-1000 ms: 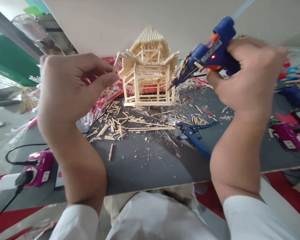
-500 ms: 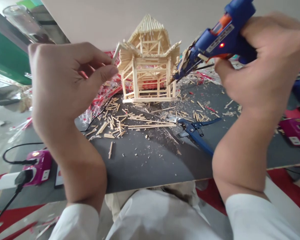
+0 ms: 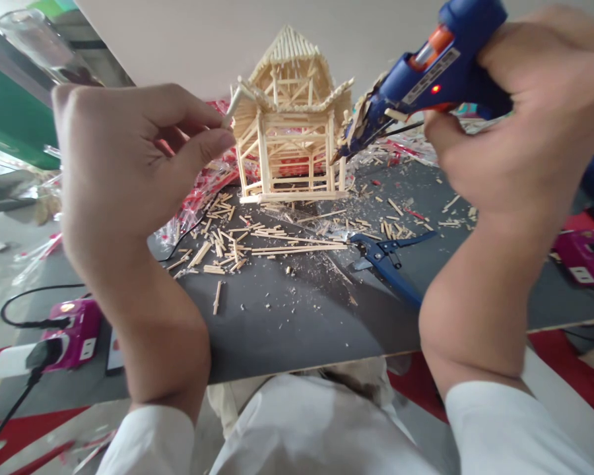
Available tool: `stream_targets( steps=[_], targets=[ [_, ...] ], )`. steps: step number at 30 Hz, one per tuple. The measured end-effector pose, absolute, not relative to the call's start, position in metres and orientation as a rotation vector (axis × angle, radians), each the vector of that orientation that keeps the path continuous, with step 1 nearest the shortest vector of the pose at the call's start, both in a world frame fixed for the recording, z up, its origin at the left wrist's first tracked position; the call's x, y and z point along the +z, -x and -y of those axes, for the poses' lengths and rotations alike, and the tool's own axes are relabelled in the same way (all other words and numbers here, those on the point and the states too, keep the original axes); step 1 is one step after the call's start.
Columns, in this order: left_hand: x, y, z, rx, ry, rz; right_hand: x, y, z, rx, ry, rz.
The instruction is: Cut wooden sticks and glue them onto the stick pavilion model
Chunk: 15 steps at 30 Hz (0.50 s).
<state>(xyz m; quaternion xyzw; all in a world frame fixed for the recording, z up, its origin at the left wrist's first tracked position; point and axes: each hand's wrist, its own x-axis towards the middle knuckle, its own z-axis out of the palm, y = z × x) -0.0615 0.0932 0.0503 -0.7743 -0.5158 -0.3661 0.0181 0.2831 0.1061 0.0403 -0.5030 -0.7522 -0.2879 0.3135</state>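
Note:
My left hand (image 3: 143, 152) pinches a short wooden stick (image 3: 233, 107) between thumb and forefinger, beside the left eave of a small house model (image 3: 297, 125) built of thin sticks. Wrapped around the handle of a blue hot glue gun (image 3: 426, 79) is my right hand (image 3: 529, 112); a red light glows on the gun. The gun slants down to the left, its nozzle close to the model's right front post; I cannot tell whether it touches. The model stands upright on the dark table (image 3: 287, 330), under a peaked roof of rods.
Cut stick pieces (image 3: 222, 244) and crumbs lie before the model. Blue-handled cutters (image 3: 391, 264) rest on the right. Red and clear plastic wrappers (image 3: 193, 198) pile up behind. Purple power sockets (image 3: 76, 330) with cords sit at the left; another purple socket block (image 3: 584, 257) is at the right.
The view has shifted slightly, so the model appears a little further left. Both hands keep their grips, and the glue gun's nozzle stays near the model's right side.

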Motion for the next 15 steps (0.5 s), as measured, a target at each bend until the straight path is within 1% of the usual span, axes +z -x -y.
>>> stream_targets(
  steps=[2,6,9,11,13,15],
  targets=[
    [0.049,0.061,-0.094,-1.156,2.409,1.578,0.045,-0.282,-0.099,-0.689,1.416,2.015],
    [0.047,0.057,-0.095,-1.196,2.411,1.449,0.047,-0.292,-0.095,-0.583,1.681,1.91],
    [0.048,0.054,-0.094,-1.23,2.439,1.356,0.041,-0.314,-0.106,-0.477,1.968,1.882],
    [0.048,0.052,-0.094,-1.213,2.476,1.314,0.033,-0.331,-0.117,-0.444,2.046,1.817],
    [0.048,0.05,-0.094,-1.178,2.522,1.264,0.021,-0.345,-0.129,-0.29,2.203,1.796],
    [0.046,0.047,-0.095,-1.182,2.554,1.199,0.007,-0.356,-0.14,0.012,2.424,1.817]
  ],
)
